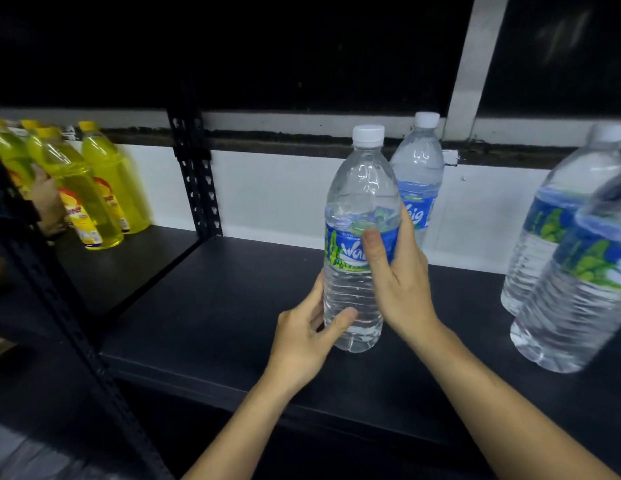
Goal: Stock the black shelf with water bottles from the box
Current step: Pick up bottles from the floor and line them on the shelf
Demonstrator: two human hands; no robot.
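A clear water bottle (357,188) with a white cap and a blue-green label stands upright on the black shelf (212,306). My right hand (399,275) wraps its label from the right, thumb across the front. My left hand (302,341) grips its lower part from the left. A second water bottle (421,174) stands right behind it near the white wall. Two more water bottles (558,223) (579,299) stand at the right edge of the view. The box is out of view.
Several yellow bottles (104,181) stand on the neighbouring shelf section at the left, where another person's hand (47,202) reaches among them. A perforated black upright (194,168) divides the sections. Another upright (77,327) runs along the front left.
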